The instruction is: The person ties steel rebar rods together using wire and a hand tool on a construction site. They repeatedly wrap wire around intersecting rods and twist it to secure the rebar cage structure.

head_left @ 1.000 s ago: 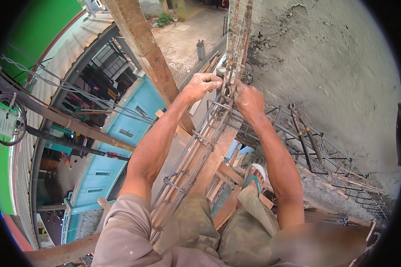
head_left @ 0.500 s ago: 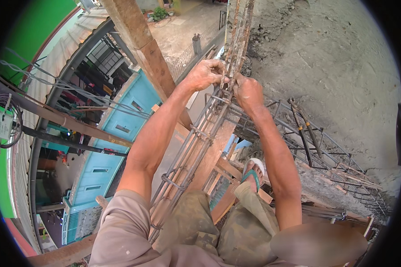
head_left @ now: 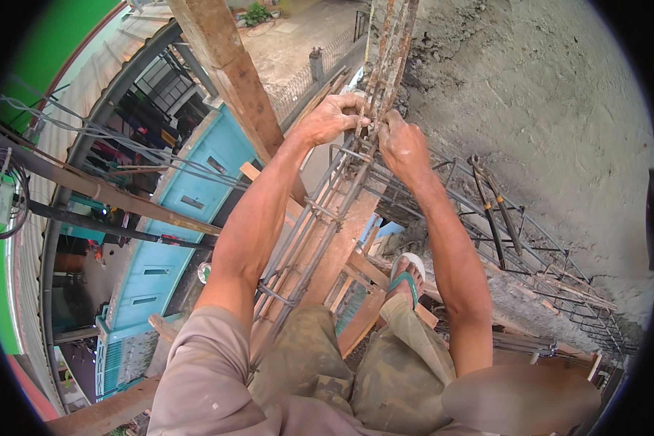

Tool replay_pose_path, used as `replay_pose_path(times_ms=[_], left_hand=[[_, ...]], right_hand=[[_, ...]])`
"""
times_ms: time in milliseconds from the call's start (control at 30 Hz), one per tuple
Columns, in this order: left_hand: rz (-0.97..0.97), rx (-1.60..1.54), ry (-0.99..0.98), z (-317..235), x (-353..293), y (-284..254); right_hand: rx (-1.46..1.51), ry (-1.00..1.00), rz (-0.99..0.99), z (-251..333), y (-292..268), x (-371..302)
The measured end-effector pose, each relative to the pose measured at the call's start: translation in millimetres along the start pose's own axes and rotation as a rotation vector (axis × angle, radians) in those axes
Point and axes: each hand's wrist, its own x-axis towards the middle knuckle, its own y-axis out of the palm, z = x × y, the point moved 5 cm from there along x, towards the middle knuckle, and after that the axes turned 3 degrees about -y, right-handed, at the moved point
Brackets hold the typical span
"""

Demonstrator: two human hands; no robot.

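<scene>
Both hands had drifted a little toward the upper centre of the frame since the earlier pictures, closing in on each other at one joint of the cage. The left hand (head_left: pixel 332 116) was curled around a bar of the tall rusty steel rebar column cage (head_left: pixel 320 218), fingers wrapped shut on it just left of the joint. The right hand (head_left: pixel 403 145) sat just beside it, its fingers pinched together at the same crossing; whether they held a thin tie wire or only the bar could not be told.

Judging by the cage, several rectangular stirrup loops (head_left: pixel 320 211) already sat in place lower down, between the forearms, while the bars rising above the hands toward the top edge looked bare, so the upper stretch seemed left to do.

Around this, a weathered brown timber post (head_left: pixel 229 73) slanted across the upper left, touching or nearly touching the left wrist and crowding that side. A rough grey concrete wall (head_left: pixel 545 102) filled the upper right. A second horizontal rebar cage (head_left: pixel 530 254) ran off to the lower right. A foot in a white and green sandal (head_left: pixel 407 276) rested on wooden planks (head_left: pixel 363 276) at lower centre. Turquoise building fronts (head_left: pixel 174 240) and cables lay far below at left.
</scene>
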Motion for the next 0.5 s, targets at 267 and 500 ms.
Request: replay_pose_path(times_ms=[267, 500], left_hand=[[-0.014, 0.325, 0.138, -25.8, 2.7, -1.3], [-0.117, 0.376, 0.307, -19.1, -4.5, -2.3]], right_hand=[[-0.049, 0.121, -0.004, 4.9, -9.9, -1.4], [-0.291, -0.219, -0.008, 26.8, -36.2, -11.4]])
